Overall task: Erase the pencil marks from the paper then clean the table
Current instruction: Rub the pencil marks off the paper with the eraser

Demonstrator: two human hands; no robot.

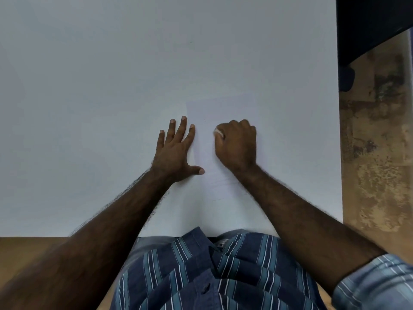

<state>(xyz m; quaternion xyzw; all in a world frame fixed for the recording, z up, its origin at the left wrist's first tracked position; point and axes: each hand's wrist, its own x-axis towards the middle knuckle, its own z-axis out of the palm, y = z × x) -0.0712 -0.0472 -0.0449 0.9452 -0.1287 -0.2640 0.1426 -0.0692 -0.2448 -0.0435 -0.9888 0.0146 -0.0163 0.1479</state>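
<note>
We see the white worktop [111, 86], with the paper [225, 108] lying flat at five o'clock from its centre. Our left hand [176, 148] presses its edge, fingers spread; our right hand [237, 144] grips a white eraser [218, 132] on the sheet.

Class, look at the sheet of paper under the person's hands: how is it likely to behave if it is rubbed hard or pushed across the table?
The paper looks thin and lies flat, so it is probably light and floppy. On the smooth table it would likely slide; the left hand presses flat on its edge, seemingly to stop that. Hard rubbing by the right hand, gripping a small white eraser, might crease it.
</note>
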